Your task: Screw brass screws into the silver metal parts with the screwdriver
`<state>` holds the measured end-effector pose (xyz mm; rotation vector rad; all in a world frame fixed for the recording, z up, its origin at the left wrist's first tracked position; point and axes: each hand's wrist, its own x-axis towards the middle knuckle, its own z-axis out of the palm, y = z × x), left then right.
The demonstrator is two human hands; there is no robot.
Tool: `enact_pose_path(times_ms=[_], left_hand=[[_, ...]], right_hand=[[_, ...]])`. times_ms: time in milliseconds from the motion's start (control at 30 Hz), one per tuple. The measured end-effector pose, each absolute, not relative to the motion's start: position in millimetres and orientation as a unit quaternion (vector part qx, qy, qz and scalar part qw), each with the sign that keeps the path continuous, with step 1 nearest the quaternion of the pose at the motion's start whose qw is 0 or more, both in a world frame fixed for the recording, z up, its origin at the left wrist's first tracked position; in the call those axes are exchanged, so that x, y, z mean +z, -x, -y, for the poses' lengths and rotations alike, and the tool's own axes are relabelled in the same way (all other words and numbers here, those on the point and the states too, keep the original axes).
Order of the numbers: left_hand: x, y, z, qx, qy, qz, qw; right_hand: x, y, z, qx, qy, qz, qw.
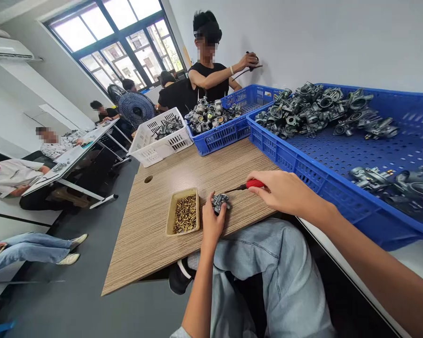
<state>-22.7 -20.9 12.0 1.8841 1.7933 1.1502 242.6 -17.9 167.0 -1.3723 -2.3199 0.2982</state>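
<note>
My left hand is closed round a small grey metal carburetor at the near edge of the wood-grain table. In my right hand is a screwdriver with a red handle, its dark shaft pointing left. The shaft's end reaches the carburetor's upper right side; whether it sits in a screw I cannot tell. Just left of my left hand stands a cream tub filled with small brass-coloured pieces.
A large blue crate of carburetors borders my right arm. Behind the table's middle are a smaller blue crate with metal parts and a white basket of dark pieces. Across from me sits a person holding a dark tool.
</note>
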Motion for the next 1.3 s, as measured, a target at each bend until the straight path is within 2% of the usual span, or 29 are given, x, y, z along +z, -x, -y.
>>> enact_pose_path(times_ms=[1300], left_hand=[[12, 25, 19, 0.453, -0.605, -0.629, 0.185]], right_hand=[[150, -233, 15, 0.118, 0.447, 0.86, 0.214]])
